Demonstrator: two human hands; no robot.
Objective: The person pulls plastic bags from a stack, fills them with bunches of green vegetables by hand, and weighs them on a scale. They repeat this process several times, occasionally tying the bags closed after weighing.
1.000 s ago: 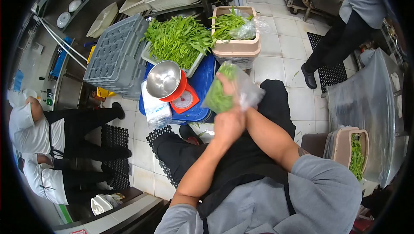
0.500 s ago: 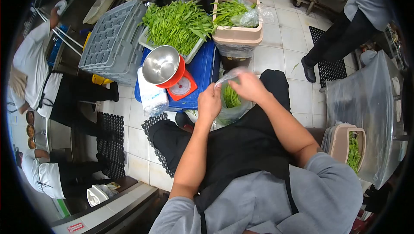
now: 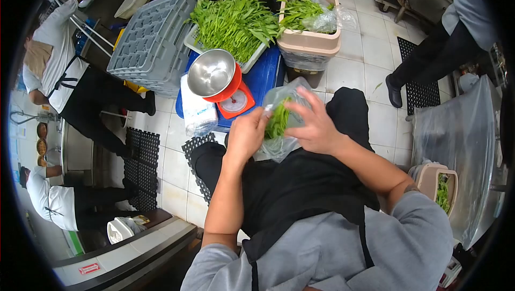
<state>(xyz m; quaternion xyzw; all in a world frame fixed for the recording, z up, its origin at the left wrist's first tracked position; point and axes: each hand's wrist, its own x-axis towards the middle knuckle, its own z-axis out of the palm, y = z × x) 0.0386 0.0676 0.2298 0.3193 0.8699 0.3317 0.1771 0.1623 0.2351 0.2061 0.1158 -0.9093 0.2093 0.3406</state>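
A clear plastic bag (image 3: 280,148) with cut leafy greens (image 3: 277,121) inside rests at my lap, between my knees. My left hand (image 3: 248,134) is closed on the bag's left edge, thumb and fingers pinched together. On the other side, my right hand (image 3: 315,125) has its fingers spread over the bag and greens, slightly smeared by motion. Just ahead and to the left stands an orange dial scale (image 3: 236,102) with a steel bowl (image 3: 212,73) on top. Beyond it, a white basket (image 3: 257,60) is heaped with long-stemmed greens (image 3: 233,25).
A blue crate (image 3: 272,79) carries the scale and a stack of plastic bags (image 3: 199,109). Grey racks (image 3: 150,41) stand left, a beige bin (image 3: 308,41) ahead with greens, another bin (image 3: 427,181) right. Two people in white work left; a person (image 3: 440,44) stands right.
My right hand has let go of the gathered bag top and spread its fingers. The bag's mouth now lies wider, showing more greens. My left hand keeps its pinch, lower in view.
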